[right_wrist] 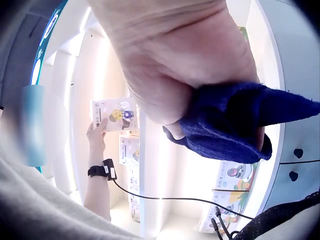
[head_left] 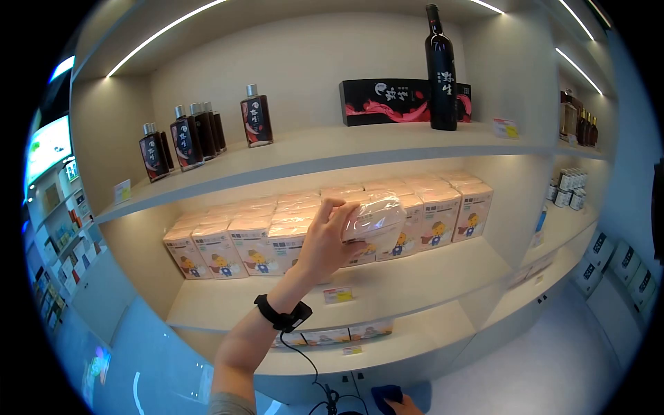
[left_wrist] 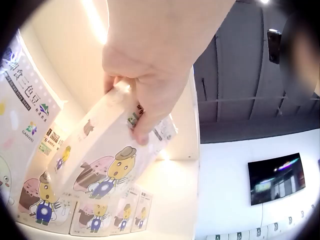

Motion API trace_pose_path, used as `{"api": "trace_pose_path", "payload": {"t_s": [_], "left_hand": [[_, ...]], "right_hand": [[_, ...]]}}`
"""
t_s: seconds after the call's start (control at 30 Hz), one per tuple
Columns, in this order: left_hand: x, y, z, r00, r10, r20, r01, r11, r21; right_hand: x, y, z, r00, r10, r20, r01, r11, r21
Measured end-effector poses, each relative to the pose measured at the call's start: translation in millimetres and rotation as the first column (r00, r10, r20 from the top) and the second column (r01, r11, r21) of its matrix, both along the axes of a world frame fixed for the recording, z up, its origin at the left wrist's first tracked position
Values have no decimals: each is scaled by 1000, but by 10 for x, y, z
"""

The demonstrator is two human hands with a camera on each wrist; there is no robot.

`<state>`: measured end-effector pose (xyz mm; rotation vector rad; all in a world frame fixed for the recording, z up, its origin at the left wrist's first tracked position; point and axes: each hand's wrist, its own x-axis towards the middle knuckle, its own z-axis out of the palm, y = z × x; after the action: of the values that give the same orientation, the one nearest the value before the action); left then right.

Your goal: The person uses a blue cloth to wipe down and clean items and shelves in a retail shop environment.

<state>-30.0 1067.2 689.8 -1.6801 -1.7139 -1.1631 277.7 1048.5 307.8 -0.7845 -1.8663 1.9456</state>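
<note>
My left hand (head_left: 328,238) grips a plastic-wrapped pack (head_left: 377,218) above the row of similar packs (head_left: 256,242) on the middle shelf (head_left: 401,280). In the left wrist view, the fingers and thumb of my left hand (left_wrist: 147,75) pinch the top of the pack (left_wrist: 107,155), which has a cartoon figure printed on it and hangs tilted. Low in the head view, my right hand (head_left: 407,407) holds a dark blue cloth (head_left: 387,395). The right wrist view has my right hand (right_wrist: 185,65) with its fingers wrapped in and around the bunched cloth (right_wrist: 225,122).
On the upper shelf (head_left: 311,155) stand small dark bottles (head_left: 257,117), a tall bottle (head_left: 441,76) and a black box (head_left: 384,102). Price tags (head_left: 338,295) sit along the shelf edges. Boxes (head_left: 327,337) lie on the lower shelf. A cable (head_left: 311,363) hangs from the left wrist.
</note>
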Motion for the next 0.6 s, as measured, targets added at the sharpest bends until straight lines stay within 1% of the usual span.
{"api": "trace_pose_path", "payload": {"t_s": [0.03,0.1,0.13,0.17,0.2,0.23,0.27,0.3,0.33,0.37,0.4,0.43,0.47,0.5,0.57,0.6], "left_hand": [[21,-66,31,1000,4,1,-4,1000,1],[54,-229,89,984,-111,-141,117,992,39],[110,-320,97,975,-145,-170,159,985,72],[192,-440,124,975,-145,-168,159,985,70],[281,-572,149,969,-179,-172,200,973,112],[324,-675,122,961,-213,-175,240,959,151],[326,-751,45,949,-286,-131,305,937,168],[373,-815,-80,915,-401,-36,400,897,190],[460,-938,-258,856,-475,204,444,878,182],[556,-1056,-351,873,-450,191,437,893,105],[652,-1039,-509,708,-636,308,613,769,181],[721,-1109,-693,623,-670,404,670,723,165],[830,-1119,-817,509,-731,454,731,646,220],[899,-1147,-979,499,-713,493,706,664,245],[1075,-1151,-1193,388,-647,656,500,746,440],[1128,-1144,-1400,391,-648,653,502,745,439]], "right_hand": [[8,38,-79,1000,4,1,-4,1000,1],[42,188,-454,999,-31,16,31,999,-33],[122,321,-784,955,-26,294,-139,839,526],[113,349,-668,955,-26,296,-140,840,524],[68,391,-274,984,-168,51,161,980,114],[20,429,10,912,-397,-102,335,865,-374],[3,511,136,876,-470,-109,389,822,-416],[38,593,188,835,-538,-112,438,774,-457],[21,705,-20,752,-586,-303,388,764,-515],[19,578,584,757,-547,-358,323,789,-522],[92,593,624,719,-442,-535,2,772,-635],[117,653,637,614,-363,-701,-328,690,-645],[160,651,664,602,-321,-731,-398,673,-623],[150,613,670,630,-299,-716,-389,677,-625],[115,544,658,696,-249,-674,-356,695,-625],[86,487,645,726,-216,-653,-350,701,-621]]}}
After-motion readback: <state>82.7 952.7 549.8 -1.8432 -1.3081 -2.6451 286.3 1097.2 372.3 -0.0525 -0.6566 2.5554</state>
